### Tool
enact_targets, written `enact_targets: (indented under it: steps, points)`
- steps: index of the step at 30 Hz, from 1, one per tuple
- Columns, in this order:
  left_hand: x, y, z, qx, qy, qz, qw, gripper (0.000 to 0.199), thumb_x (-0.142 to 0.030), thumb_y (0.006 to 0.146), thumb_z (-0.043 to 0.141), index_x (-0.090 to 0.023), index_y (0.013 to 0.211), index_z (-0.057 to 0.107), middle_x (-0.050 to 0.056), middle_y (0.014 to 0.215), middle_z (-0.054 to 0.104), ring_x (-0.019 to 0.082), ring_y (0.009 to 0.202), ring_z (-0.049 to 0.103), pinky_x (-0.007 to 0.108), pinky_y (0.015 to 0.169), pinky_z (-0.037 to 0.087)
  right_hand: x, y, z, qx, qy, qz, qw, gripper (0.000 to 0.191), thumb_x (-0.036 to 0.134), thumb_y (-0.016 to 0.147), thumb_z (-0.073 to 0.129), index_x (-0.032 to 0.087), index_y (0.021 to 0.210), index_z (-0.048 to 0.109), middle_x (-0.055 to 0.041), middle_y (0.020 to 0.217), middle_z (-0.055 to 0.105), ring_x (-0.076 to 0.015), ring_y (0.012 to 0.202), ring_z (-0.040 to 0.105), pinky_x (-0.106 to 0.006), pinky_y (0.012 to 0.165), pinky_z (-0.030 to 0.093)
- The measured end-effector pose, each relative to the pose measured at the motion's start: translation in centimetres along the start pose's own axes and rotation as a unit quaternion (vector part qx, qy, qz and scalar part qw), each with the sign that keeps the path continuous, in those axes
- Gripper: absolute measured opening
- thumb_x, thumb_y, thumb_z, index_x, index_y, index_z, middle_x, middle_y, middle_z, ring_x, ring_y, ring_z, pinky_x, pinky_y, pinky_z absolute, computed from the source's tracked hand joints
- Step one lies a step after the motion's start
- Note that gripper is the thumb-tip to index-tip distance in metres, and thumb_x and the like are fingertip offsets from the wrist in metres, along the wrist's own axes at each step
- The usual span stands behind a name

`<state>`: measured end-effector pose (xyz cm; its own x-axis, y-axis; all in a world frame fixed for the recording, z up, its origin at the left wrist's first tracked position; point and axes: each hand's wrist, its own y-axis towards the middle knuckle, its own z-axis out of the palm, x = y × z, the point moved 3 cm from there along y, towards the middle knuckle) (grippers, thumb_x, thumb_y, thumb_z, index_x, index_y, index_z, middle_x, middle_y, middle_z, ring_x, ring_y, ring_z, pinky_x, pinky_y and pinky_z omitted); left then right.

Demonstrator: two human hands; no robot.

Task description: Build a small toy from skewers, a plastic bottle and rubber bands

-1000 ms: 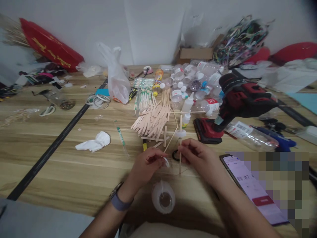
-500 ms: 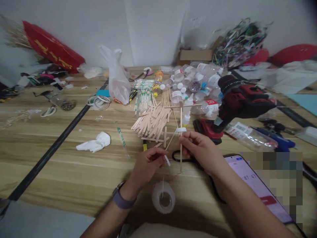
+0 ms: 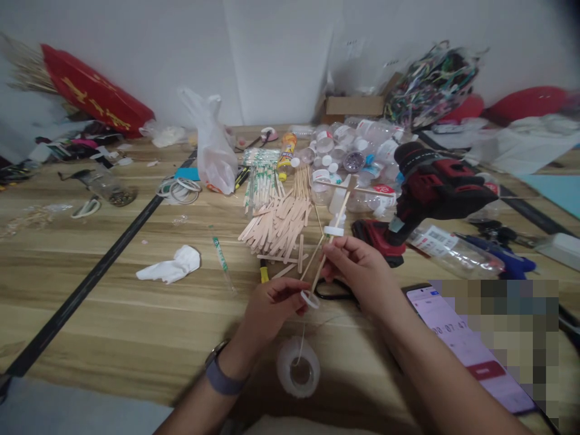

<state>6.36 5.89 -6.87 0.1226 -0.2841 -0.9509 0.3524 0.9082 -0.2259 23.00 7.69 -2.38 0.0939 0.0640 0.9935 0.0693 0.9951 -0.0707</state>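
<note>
Between the fingers of my left hand (image 3: 272,305) is a white bottle cap (image 3: 310,299), tilted, at the lower end of a thin wooden stick (image 3: 321,273). My right hand (image 3: 357,263) pinches that stick, which leans up and to the right. Higher on the stick sits a second white cap (image 3: 334,231), and a crosspiece lies across the top end. Whether the stick passes into the lower cap I cannot tell. Below my hands stands a roll of clear tape (image 3: 298,367), with a thin strand running up from it. Black scissor handles (image 3: 333,291) lie partly behind my right hand.
Ahead lies a pile of craft sticks (image 3: 281,220) beside wrapped sticks. Clear plastic bottles (image 3: 357,145) crowd the back, and a red and black cordless drill (image 3: 441,175) stands right. A phone (image 3: 471,344) lies near my right forearm; a crumpled tissue (image 3: 174,266) is left.
The stick in my right hand has gone from upright to leaning right. Its lower end has swung left to the cap in my left hand, which has turned its face upward.
</note>
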Motion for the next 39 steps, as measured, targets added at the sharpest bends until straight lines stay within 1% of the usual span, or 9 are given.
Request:
enact_targets:
  steps: [4,10,15,18,22,27,31,36,39]
  points:
    - [-0.1,0.0,0.0,-0.018,-0.014,-0.012,1.0,0.031,-0.037,0.066,0.08,-0.014,0.087,0.074,0.001,0.068,0.069,0.013,0.06,0.058,0.027,0.061,0.047,-0.6,-0.5,0.5,0.015,-0.002,0.007,1.0,0.04,0.057,0.071,0.075,0.02,0.072,0.061,0.003,0.056,0.06,-0.013,0.052,0.054,-0.024,0.051,0.045]
    - [-0.3,-0.1,0.6,-0.03,-0.049,-0.026,0.998,0.033,-0.041,0.065,0.08,-0.014,0.082,0.072,0.001,0.065,0.068,0.012,0.059,0.059,0.026,0.06,0.046,-1.8,-1.2,1.4,0.017,-0.009,0.005,1.0,0.042,0.059,0.07,0.074,0.02,0.068,0.057,0.0059,0.06,0.048,-0.0105,0.055,0.042,-0.022,0.051,0.035]
    - [0.0,-0.3,0.9,-0.055,-0.071,-0.03,0.995,0.035,-0.042,0.067,0.078,-0.013,0.084,0.07,0.0,0.066,0.067,0.01,0.053,0.056,0.024,0.053,0.043,-2.7,-1.8,1.4,0.027,-0.044,0.02,0.998,0.042,0.06,0.072,0.07,0.02,0.067,0.06,0.0048,0.058,0.049,-0.0117,0.053,0.042,-0.025,0.05,0.035]
    - [0.3,-0.2,0.9,-0.079,-0.068,-0.016,0.994,0.032,-0.04,0.066,0.078,-0.013,0.082,0.069,-0.001,0.063,0.065,0.01,0.052,0.054,0.023,0.052,0.042,-3.1,-2.8,1.3,0.04,-0.075,0.041,0.996,0.038,0.057,0.076,0.067,0.019,0.071,0.065,0.0031,0.054,0.054,-0.0131,0.049,0.047,-0.025,0.047,0.037]
    - [0.9,-0.2,0.9,-0.099,-0.056,-0.001,0.994,0.031,-0.037,0.068,0.077,-0.013,0.086,0.069,-0.002,0.062,0.064,0.011,0.053,0.054,0.023,0.052,0.042,-3.6,-4.4,1.6,0.052,-0.09,0.044,0.994,0.028,0.048,0.08,0.064,0.02,0.077,0.065,-0.0001,0.061,0.063,-0.0156,0.052,0.057,-0.026,0.049,0.044]
    - [1.5,-0.3,0.8,-0.098,-0.046,0.006,0.994,0.043,-0.039,0.071,0.075,-0.014,0.105,0.067,-0.001,0.069,0.065,0.011,0.056,0.055,0.023,0.054,0.044,-3.6,-5.2,2.1,0.056,-0.117,0.012,0.992,0.015,0.036,0.08,0.061,0.022,0.074,0.064,-0.0022,0.07,0.067,-0.0181,0.061,0.061,-0.029,0.057,0.047]
    - [1.5,-0.4,0.7,-0.097,-0.032,0.006,0.995,0.046,-0.035,0.071,0.075,-0.014,0.111,0.065,-0.003,0.068,0.063,0.011,0.059,0.055,0.023,0.056,0.044,-3.3,-5.2,2.0,0.044,-0.155,-0.023,0.987,0.005,0.025,0.073,0.065,0.023,0.068,0.066,-0.0028,0.075,0.066,-0.02,0.07,0.06,-0.032,0.068,0.045]
    - [1.3,-0.6,0.8,-0.087,-0.019,0.004,0.996,0.047,-0.036,0.074,0.072,-0.013,0.114,0.064,-0.004,0.064,0.061,0.011,0.055,0.055,0.024,0.054,0.043,-3.4,-4.7,1.0,0.023,-0.145,-0.011,0.989,0.011,0.033,0.077,0.065,0.023,0.072,0.064,-0.0018,0.068,0.065,-0.0194,0.063,0.057,-0.032,0.061,0.042]
    - [1.2,-0.9,0.7,-0.084,-0.004,-0.004,0.996,0.042,-0.034,0.073,0.072,-0.011,0.108,0.067,-0.003,0.064,0.062,0.011,0.055,0.055,0.024,0.054,0.043,-3.2,-4.2,0.1,-0.006,-0.113,0.004,0.994,0.019,0.039,0.075,0.069,0.024,0.075,0.057,0.0014,0.064,0.061,-0.0175,0.058,0.056,-0.029,0.055,0.041]
